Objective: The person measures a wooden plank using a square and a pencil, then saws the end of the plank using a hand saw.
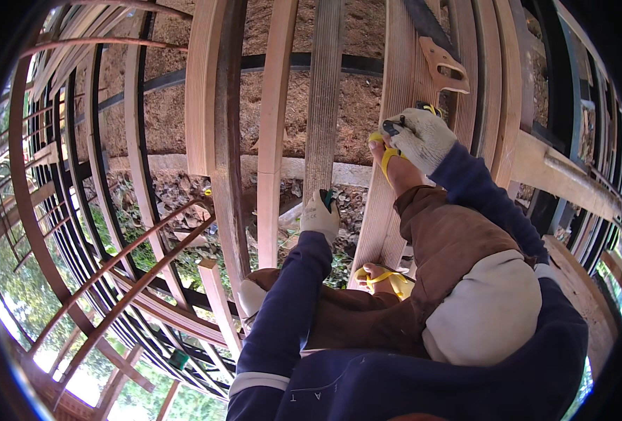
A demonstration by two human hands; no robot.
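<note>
My left hand (320, 216), in a pale work glove, is closed around the near end of a narrow weathered board (325, 91). A small dark green thing shows beside its thumb, too small to name. To the right, my right hand (423, 144), also gloved, is closed beside my foot. A small dark thing (391, 128) sticks out of its fingers, and something yellow and black (429, 109) shows at its far side; their kind is unclear. A handsaw (443, 67) with a wooden handle lies on the planks just beyond this hand.
My feet in yellow sandals (384, 279) rest on a wide plank (377, 224). More long boards (274, 105) run away from me over dark crossbars, with gaps showing soil and leaves below. Rusty bars (142, 281) jut in at left; a timber beam (567, 175) stands at right.
</note>
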